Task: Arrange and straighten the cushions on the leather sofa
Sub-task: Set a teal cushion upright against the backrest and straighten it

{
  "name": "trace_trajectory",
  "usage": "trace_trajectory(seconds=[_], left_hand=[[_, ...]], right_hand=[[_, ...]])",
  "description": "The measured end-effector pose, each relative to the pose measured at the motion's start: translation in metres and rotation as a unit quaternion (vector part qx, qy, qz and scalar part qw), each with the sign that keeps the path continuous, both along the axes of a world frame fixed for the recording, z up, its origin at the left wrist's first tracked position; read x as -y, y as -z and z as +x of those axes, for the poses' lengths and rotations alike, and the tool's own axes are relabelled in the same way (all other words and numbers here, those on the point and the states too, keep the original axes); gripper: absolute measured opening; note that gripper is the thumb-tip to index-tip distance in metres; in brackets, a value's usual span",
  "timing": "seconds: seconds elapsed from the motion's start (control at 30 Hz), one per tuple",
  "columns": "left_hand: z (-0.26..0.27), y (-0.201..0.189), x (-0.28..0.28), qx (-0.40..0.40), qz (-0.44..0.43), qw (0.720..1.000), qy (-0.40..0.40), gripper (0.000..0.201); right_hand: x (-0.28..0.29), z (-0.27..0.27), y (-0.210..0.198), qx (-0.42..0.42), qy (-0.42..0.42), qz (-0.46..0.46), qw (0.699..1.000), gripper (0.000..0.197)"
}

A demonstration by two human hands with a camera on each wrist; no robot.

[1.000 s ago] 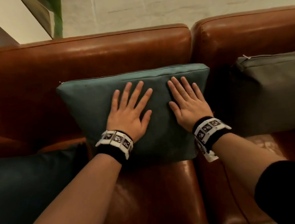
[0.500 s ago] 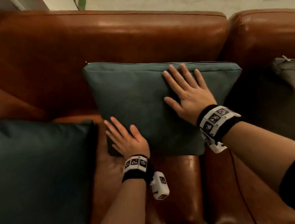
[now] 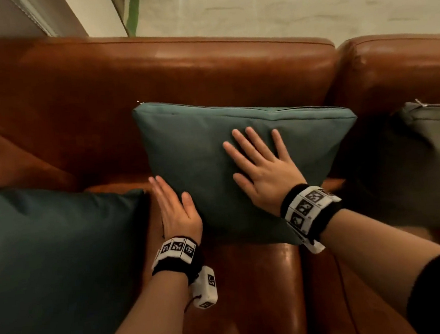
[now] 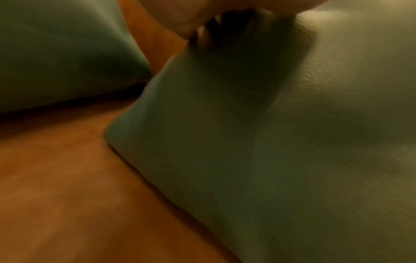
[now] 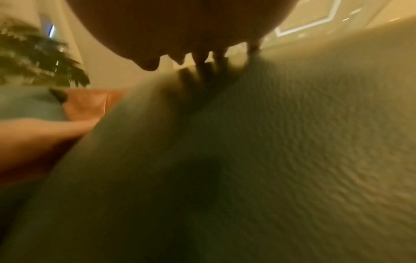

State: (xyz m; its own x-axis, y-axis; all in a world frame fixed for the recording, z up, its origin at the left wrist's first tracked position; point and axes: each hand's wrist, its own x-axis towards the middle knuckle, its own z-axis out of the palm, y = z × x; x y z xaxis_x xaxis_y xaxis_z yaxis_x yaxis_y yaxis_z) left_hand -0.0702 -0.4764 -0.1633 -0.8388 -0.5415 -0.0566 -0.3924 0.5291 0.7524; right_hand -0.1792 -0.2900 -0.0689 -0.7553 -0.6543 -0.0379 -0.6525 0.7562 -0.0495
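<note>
A teal square cushion (image 3: 199, 155) leans upright against the brown leather sofa back (image 3: 153, 74). My right hand (image 3: 263, 163) lies flat on its front face with the fingers spread and straight. My left hand (image 3: 173, 204) stands edge-on with straight fingers against the cushion's lower left side, thumb on the front face. The left wrist view shows that corner of the teal cushion (image 4: 225, 142) on the orange seat, with the fingers (image 4: 171, 21) blurred at the top. In the right wrist view the cushion fabric (image 5: 270, 160) fills the picture under my palm.
A darker teal cushion (image 3: 49, 259) lies on the seat at the left, close to my left hand. A grey cushion (image 3: 428, 155) leans in the right seat section. The sofa seat front (image 3: 263, 295) is below the hands. A plant (image 3: 130, 10) stands behind the sofa.
My left hand left the cushion's front face and went down to its lower left side. My right hand stayed flat on the front. The view swung left, showing more of the dark cushion.
</note>
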Motion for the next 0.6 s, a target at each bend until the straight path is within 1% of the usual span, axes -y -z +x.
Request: trace_trajectory(seconds=[0.03,0.07,0.1,0.13,0.17,0.2,0.23,0.27,0.3,0.33,0.37,0.43,0.5,0.53,0.6], left_hand=[[-0.002,0.002,0.004,0.011,0.007,1.0,0.015,0.071],[-0.004,0.004,0.008,0.027,0.013,0.999,0.029,0.071],[-0.005,0.006,0.014,0.047,0.026,0.998,0.036,0.07],[-0.006,0.009,0.021,0.081,0.051,0.995,0.024,0.069],[-0.008,0.007,0.029,0.13,0.09,0.987,-0.014,0.066],[-0.009,0.002,0.035,0.184,0.121,0.973,-0.061,0.065],[-0.01,-0.006,0.041,0.215,0.133,0.963,-0.096,0.065],[-0.013,-0.017,0.046,0.205,0.119,0.965,-0.113,0.066],[-0.015,-0.033,0.049,0.165,0.075,0.977,-0.108,0.066],[-0.02,-0.052,0.049,0.113,0.012,0.99,-0.082,0.067],[-0.027,-0.07,0.048,0.062,-0.052,0.996,-0.047,0.068],[-0.053,-0.102,0.041,-0.006,-0.146,0.989,0.024,0.067],[-0.09,-0.126,0.032,-0.026,-0.213,0.972,0.098,0.059],[-0.107,-0.133,0.028,-0.016,-0.245,0.959,0.139,0.055],[-0.133,-0.137,0.026,0.048,-0.294,0.931,0.212,0.05]], right_hand=[[-0.003,-0.004,0.004,0.003,-0.011,0.019,1.0,0.06],[-0.01,-0.012,0.006,0.007,-0.002,0.028,1.0,0.06],[-0.021,-0.021,0.007,0.014,0.023,0.031,0.999,0.061],[-0.033,-0.03,0.007,0.017,0.056,0.032,0.998,0.062],[-0.047,-0.039,0.007,0.021,0.098,0.033,0.994,0.062],[-0.062,-0.046,0.005,0.031,0.144,0.034,0.989,0.062],[-0.075,-0.053,0.004,0.044,0.185,0.04,0.981,0.061],[-0.086,-0.057,0.001,0.058,0.209,0.052,0.975,0.06],[-0.093,-0.058,-0.003,0.069,0.215,0.063,0.972,0.06],[-0.094,-0.059,-0.009,0.071,0.21,0.066,0.973,0.06],[-0.09,-0.058,-0.015,0.062,0.203,0.055,0.976,0.06],[-0.069,-0.058,-0.027,0.035,0.192,-0.003,0.981,0.06],[-0.042,-0.064,-0.035,0.032,0.177,-0.05,0.982,0.058],[-0.031,-0.069,-0.038,0.049,0.173,-0.058,0.982,0.056],[-0.015,-0.081,-0.042,0.112,0.18,-0.053,0.976,0.054]])
